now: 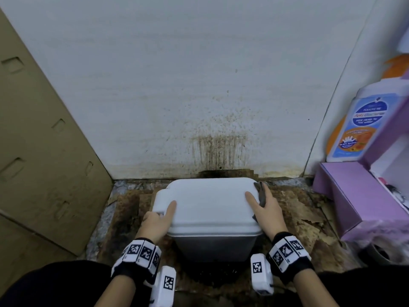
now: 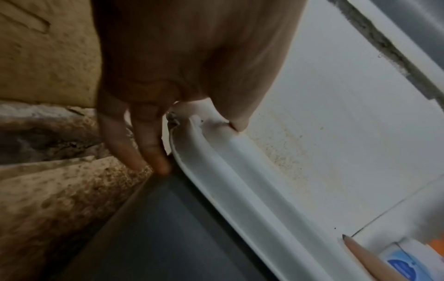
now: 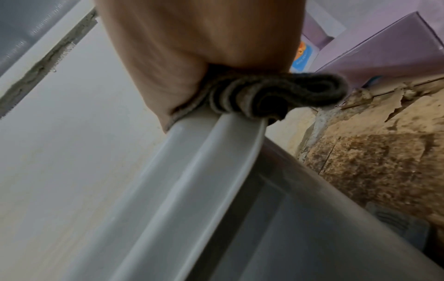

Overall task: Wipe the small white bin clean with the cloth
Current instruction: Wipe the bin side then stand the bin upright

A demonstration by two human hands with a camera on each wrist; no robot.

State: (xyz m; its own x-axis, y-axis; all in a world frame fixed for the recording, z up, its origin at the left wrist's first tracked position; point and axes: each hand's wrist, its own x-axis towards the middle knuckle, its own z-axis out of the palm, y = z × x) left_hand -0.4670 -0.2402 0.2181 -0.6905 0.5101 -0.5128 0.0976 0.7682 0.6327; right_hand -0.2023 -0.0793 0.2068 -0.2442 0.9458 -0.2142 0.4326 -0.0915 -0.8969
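Roughly midway, I'd judge: your right hand [image 1: 267,209] grasps the bunched grey cloth [image 1: 260,193] against the right lid rim of the small white bin [image 1: 210,207], and your left hand [image 1: 155,222] clasps the left rim, thumb on top. The lid top looks clean; the grey body likely remains. The bin stands closed on the stained floor [image 1: 298,218], by the spattered wall [image 1: 199,85].

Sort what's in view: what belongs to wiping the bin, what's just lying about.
For the job: small white bin; cloth, under the right hand at the lid's right edge; left hand on the left edge.
Lying about: cardboard sheet; purple box; labelled bottle.
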